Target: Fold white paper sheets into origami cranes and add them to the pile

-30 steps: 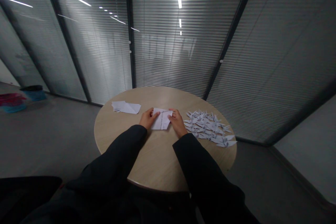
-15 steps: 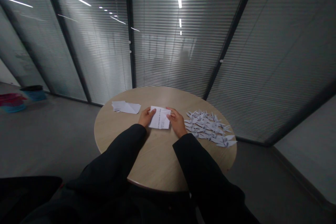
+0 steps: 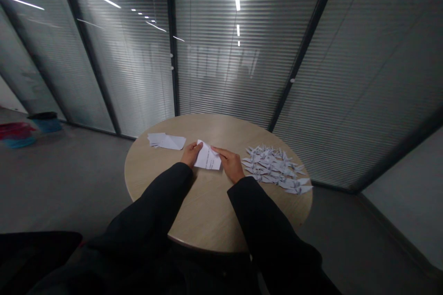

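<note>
A white sheet of paper with lines of print is held above the middle of the table. My left hand grips its left edge, thumb on top and fingers underneath. At the upper right corner, my right hand pinches the paper, and that corner is bent inward under the fingertips. To the right lies a group of folded white paper cranes, several rows close together. A small fanned stack of white paper sheets rests at the left of the table.
The round wooden table stands close to a glass partition with blinds. Two bins, a blue one with a dark rim and one with a red liner, stand on the floor at far left.
My right hand has moved slightly left over the sheet, bringing its upper right corner inward. The paper has turned a little. My left hand keeps its hold.
</note>
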Available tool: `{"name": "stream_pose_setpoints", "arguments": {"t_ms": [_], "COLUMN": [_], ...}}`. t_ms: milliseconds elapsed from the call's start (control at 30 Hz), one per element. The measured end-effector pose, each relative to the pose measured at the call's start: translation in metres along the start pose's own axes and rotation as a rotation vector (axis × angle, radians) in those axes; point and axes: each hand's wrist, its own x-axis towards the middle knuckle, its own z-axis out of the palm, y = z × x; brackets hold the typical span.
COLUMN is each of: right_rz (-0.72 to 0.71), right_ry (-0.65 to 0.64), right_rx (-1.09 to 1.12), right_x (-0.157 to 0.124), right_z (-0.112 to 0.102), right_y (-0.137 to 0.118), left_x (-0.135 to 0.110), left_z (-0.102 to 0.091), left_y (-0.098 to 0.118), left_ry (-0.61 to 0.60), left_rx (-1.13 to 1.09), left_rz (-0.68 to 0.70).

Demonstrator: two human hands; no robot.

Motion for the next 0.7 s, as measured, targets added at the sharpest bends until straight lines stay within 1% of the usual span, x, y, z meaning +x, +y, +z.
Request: {"name": "stream_pose_setpoints", "arguments": {"t_ms": [133, 400, 700], "right_rz": [-0.067, -0.147, -0.204], "right_ry": [-0.049, -0.134, -0.167], "right_rx": [-0.048, -0.199, -0.379], "right_x": [0.0002, -0.0001, 0.0007], "right_z": [-0.0008, -0.0018, -0.0036], "right_y": [-0.0006, 0.0039, 0.0025], "left_x": [-0.0022, -0.0018, 0.0004], "left_z": [0.0006, -0.0007, -0.0024], "left_y": [0.0038, 0.0052, 0.0056], "left_ry": [0.011, 0.048, 0.041], "left_rx": [-0.011, -0.009, -0.005], "left_rz": [-0.013, -0.042, -0.046]}}
